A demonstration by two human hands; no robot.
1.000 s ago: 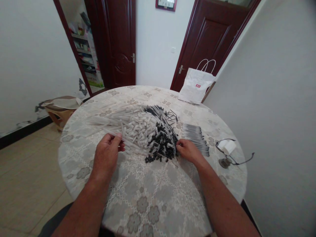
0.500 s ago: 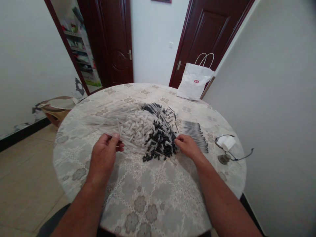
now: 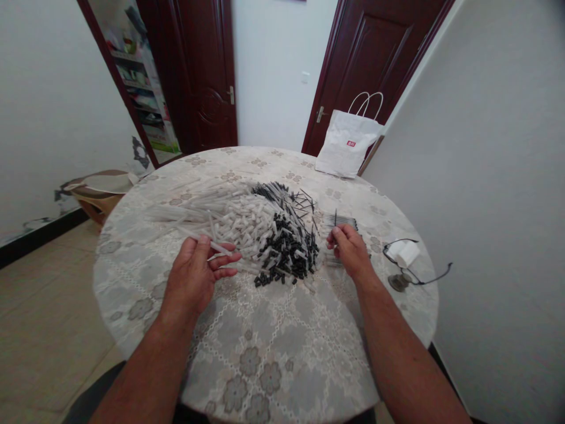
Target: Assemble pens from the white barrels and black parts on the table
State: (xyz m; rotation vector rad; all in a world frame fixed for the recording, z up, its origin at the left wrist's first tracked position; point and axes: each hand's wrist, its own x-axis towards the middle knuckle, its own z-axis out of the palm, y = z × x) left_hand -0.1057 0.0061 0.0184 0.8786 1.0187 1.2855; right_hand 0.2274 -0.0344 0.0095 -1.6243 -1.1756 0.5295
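My left hand (image 3: 200, 265) is pinched on a translucent white pen barrel (image 3: 219, 248), its lower fingers loosely spread beneath. Between the thumb and fingertips of my right hand (image 3: 346, 244) a thin dark pen refill (image 3: 335, 217) stands upright. That hand hovers over a row of pens (image 3: 348, 222) and partly hides it. Between my hands lies a heap of parts: white plastic pieces (image 3: 249, 218), small black caps or plugs (image 3: 286, 253), and dark-tipped refills (image 3: 304, 203) behind. More clear barrels (image 3: 180, 215) spread out on the left.
A patterned cloth covers the round table (image 3: 265, 330). At the right lie eyeglasses (image 3: 424, 282), a white block-like item (image 3: 404, 253) and a small dark round object (image 3: 398, 282). A white paper bag (image 3: 348, 144) stands at the back right. A stool (image 3: 99, 188) is at the left.
My right hand has moved right and up from the edge of the black pieces, and a refill now shows in it. My left fingers have spread, revealing the barrel. The view has tilted slightly.
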